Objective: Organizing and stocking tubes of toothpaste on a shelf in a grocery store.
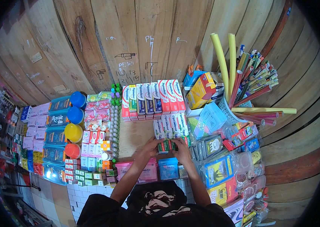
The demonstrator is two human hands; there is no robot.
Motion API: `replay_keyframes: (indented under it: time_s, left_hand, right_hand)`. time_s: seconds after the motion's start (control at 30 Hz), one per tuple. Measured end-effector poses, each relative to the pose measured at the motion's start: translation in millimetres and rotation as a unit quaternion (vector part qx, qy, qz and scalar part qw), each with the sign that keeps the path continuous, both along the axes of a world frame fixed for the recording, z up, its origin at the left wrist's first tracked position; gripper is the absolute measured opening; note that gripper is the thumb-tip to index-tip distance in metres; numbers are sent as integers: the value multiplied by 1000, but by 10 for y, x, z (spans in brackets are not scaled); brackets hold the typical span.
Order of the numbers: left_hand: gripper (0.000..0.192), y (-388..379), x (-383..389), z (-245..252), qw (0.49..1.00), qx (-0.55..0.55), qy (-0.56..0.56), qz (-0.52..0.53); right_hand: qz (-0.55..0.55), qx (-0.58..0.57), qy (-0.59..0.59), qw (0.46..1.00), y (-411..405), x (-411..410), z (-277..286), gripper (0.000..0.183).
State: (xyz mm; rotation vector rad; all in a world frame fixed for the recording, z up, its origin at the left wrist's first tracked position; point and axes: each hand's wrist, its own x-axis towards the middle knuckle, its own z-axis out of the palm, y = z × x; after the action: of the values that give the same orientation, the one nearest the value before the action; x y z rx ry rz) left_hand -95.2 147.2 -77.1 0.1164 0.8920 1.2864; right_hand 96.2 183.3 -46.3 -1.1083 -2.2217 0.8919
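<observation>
Several white and green Ciptadent toothpaste boxes (167, 124) stand side by side on the wooden surface. At their near end, my left hand (152, 146) touches the left side and my right hand (181, 148) the right side, with green and red box ends between them. Behind these is a row of Pepsodent toothpaste boxes (149, 99), red, green and dark blue. Pink packs (148, 170) lie below my left hand, and a blue tub (168, 168) stands just nearer than the boxes. My fingertips partly cover the nearest boxes.
Bottles (114, 124), soap packs (91, 113), round colored containers (73, 132) and blue Royale packs (56, 120) fill the left. A light-blue basket (224, 106) of wrapping rolls stands right, above plastic-wrapped goods (218, 170). A plank wall (154, 22) rises behind.
</observation>
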Motion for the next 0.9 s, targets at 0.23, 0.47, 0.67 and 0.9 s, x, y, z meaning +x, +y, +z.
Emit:
replay_keyframes:
  time_s: [0.23,0.47,0.67,0.9]
  left_hand:
    - [40,15,-77,-230,1000,-15,-7,4]
    - [36,67,-71,-294,999,42,-25,-3]
    - [26,105,-121,-424,999,25,-24,17]
    - [27,161,-37,-306,999,-13,25,38]
  right_hand:
    - [9,5,-3,1000,-58,-59,76,56]
    - [50,-3,-7,999,-90,-126,88,57]
    - [121,27,-14,992,-64,-215,174,61]
    - [123,63,-67,988,-3,-259,12,59]
